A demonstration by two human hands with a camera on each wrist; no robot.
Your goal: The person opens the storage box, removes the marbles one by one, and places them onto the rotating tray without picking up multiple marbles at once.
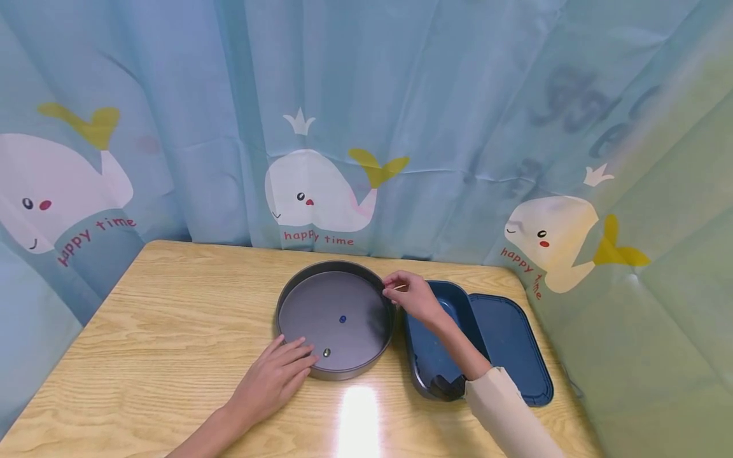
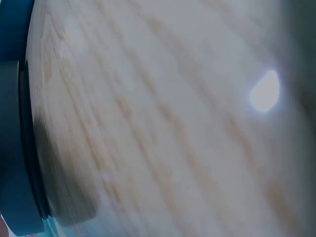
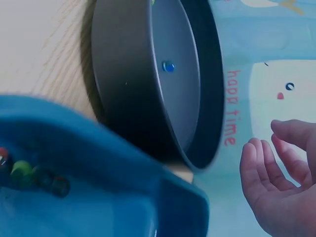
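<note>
A round dark grey pan [image 1: 321, 299] stands on the table, holding a blue marble [image 1: 342, 319] and a greenish marble [image 1: 326, 352]. My left hand [image 1: 275, 378] lies with extended fingers at the pan's near left rim. Above the pan's right rim is my right hand [image 1: 415, 296], its fingers loosely bent. In the right wrist view this hand [image 3: 281, 173] shows a gap between thumb and fingers, with nothing visible between them. Under the right forearm sits a blue box [image 1: 446, 289], where several marbles [image 3: 22, 173] lie at one end.
A dark blue lid [image 1: 509, 343] lies against the box's right side. Behind the wooden table [image 1: 189, 305] hangs a blue curtain [image 1: 401, 95] with whale prints, which also runs along the right side. The left wrist view mostly shows blurred tabletop beside the pan's wall [image 2: 15, 148].
</note>
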